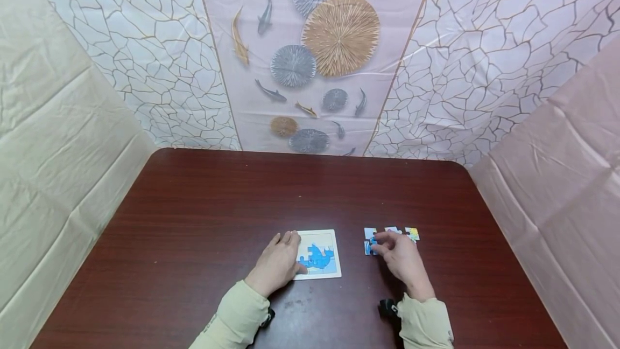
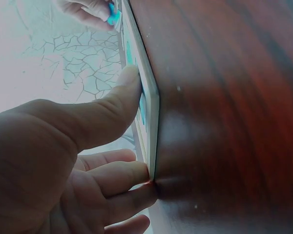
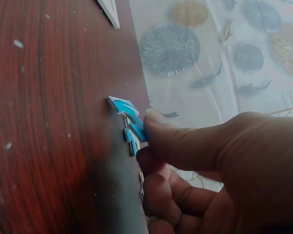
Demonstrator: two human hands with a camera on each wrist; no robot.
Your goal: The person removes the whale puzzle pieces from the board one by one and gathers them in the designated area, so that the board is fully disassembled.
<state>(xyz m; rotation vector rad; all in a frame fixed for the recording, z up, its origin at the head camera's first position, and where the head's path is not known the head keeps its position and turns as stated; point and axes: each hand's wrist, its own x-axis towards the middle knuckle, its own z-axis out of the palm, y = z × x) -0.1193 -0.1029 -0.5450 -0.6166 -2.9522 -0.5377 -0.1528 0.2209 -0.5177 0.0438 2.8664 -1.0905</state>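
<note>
A jigsaw board with a pale frame lies on the table, a blue whale picture partly filled in inside it. My left hand rests on the board's left side. Its thumb lies on the board's face, while the other fingers reach the frame's edge, fairly straight. With thumb and forefinger, my right hand pinches a blue puzzle piece close over the loose pieces. Under and beside that hand are a blue-and-white piece, a pale piece and a yellowish piece.
The dark red-brown table extends beyond both hands. Patterned cloth hangs behind its far edge, and plain pale cloth covers the sides. A dark wrist strap sits at the right sleeve.
</note>
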